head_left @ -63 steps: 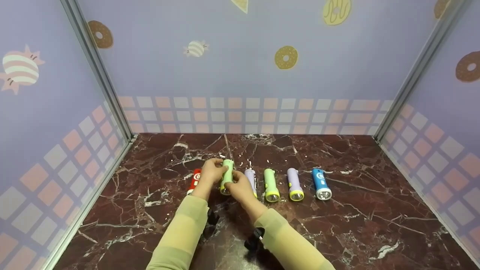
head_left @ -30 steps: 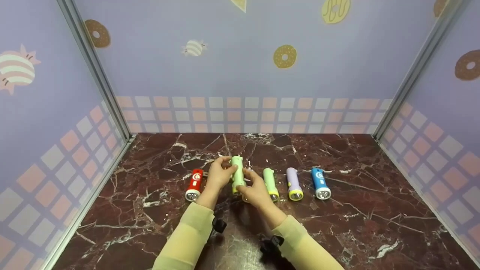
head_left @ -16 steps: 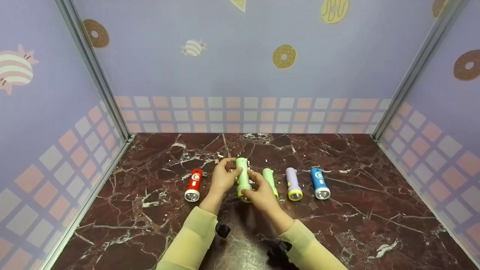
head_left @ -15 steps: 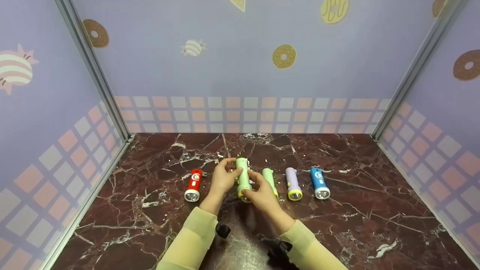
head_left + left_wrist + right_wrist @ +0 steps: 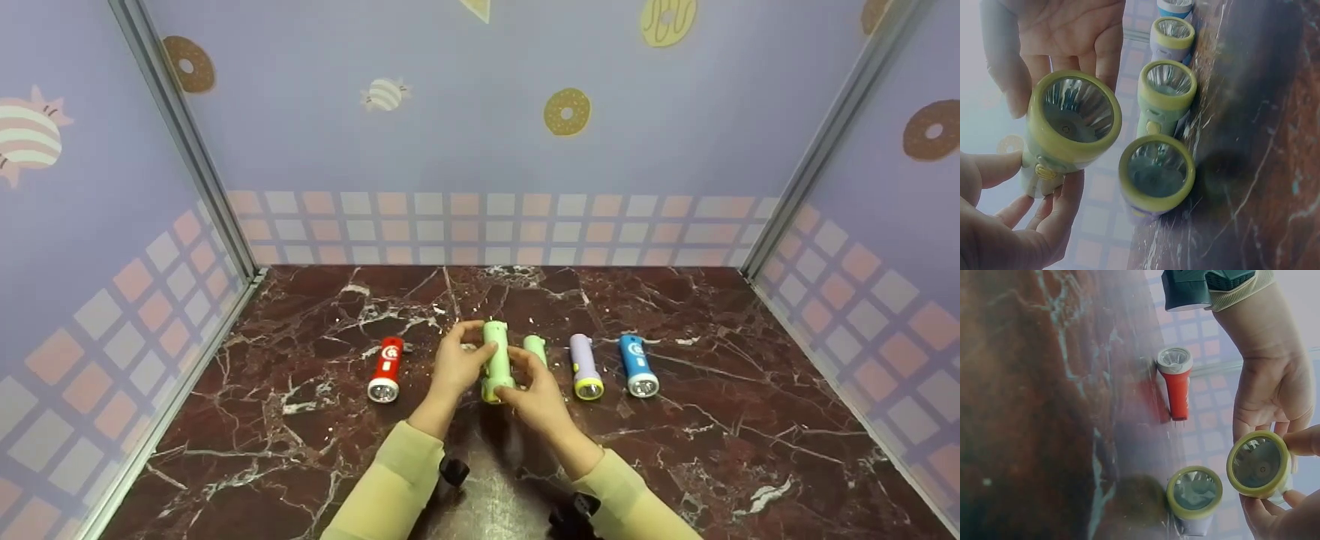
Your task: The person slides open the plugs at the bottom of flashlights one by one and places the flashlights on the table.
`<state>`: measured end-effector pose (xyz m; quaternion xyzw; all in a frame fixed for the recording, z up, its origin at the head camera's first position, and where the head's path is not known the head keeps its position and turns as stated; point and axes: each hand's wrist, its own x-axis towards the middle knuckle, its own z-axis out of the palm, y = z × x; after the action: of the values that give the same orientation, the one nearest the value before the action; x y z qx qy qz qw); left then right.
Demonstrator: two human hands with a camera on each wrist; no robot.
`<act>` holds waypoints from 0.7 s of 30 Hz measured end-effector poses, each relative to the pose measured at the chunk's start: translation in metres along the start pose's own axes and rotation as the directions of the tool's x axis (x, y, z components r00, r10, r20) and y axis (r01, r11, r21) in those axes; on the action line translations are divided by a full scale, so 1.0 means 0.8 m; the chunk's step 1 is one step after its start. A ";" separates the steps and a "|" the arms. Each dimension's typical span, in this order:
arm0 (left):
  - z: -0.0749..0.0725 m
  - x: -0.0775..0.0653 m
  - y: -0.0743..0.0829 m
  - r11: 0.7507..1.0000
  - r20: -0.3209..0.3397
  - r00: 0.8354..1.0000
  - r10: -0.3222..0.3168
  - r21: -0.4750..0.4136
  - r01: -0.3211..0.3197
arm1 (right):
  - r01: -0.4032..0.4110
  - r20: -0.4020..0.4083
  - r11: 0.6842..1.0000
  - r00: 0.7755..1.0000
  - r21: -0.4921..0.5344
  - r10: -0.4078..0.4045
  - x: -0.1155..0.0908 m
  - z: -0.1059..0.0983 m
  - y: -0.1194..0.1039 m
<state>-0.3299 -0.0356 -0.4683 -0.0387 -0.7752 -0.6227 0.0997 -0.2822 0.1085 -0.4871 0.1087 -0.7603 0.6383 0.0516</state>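
Both hands hold a light green flashlight (image 5: 496, 358) with a yellow head, raised off the table. My left hand (image 5: 456, 367) grips its left side, thumb on the barrel. My right hand (image 5: 544, 397) pinches it near the lens end. A lilac flashlight (image 5: 1157, 177) lies just under it, hidden by hands and flashlight in the head view. A second green flashlight (image 5: 535, 346) lies to the right, partly covered by my right hand. Further right are another lilac flashlight (image 5: 585, 367) and a blue flashlight (image 5: 638, 367). A red flashlight (image 5: 386, 370) lies left of my left hand.
Dark red marbled table (image 5: 315, 450) carries the row of flashlights, lenses toward me. Patterned purple walls (image 5: 480, 150) enclose its back and sides. Metal posts stand in both rear corners. Small white flecks dot the table behind the row.
Both hands have carried the green flashlight rightward, from beside the red one to over the lilac one. The red flashlight is now fully uncovered; the second green one is partly covered.
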 end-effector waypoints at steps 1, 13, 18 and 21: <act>0.001 -0.001 0.000 1.000 0.000 1.000 0.000 0.001 0.000 | -0.008 -0.005 1.000 1.000 -0.002 0.008 -0.001 -0.001 0.001; 0.012 -0.014 -0.002 0.997 0.076 0.997 0.021 -0.073 -0.016 | -0.015 -0.064 0.999 0.998 0.043 0.018 -0.007 -0.011 0.010; 0.015 -0.019 -0.001 0.996 0.113 0.992 0.047 -0.087 -0.037 | -0.011 -0.078 0.997 0.997 0.079 0.017 -0.007 -0.013 0.015; 0.016 -0.021 -0.001 0.993 0.124 0.990 0.062 -0.104 -0.049 | -0.004 -0.076 0.995 0.997 0.103 0.012 -0.007 -0.014 0.017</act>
<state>-0.3150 -0.0221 -0.4753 -0.1049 -0.7461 -0.6543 0.0656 -0.2808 0.1224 -0.4992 0.0837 -0.7244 0.6804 0.0723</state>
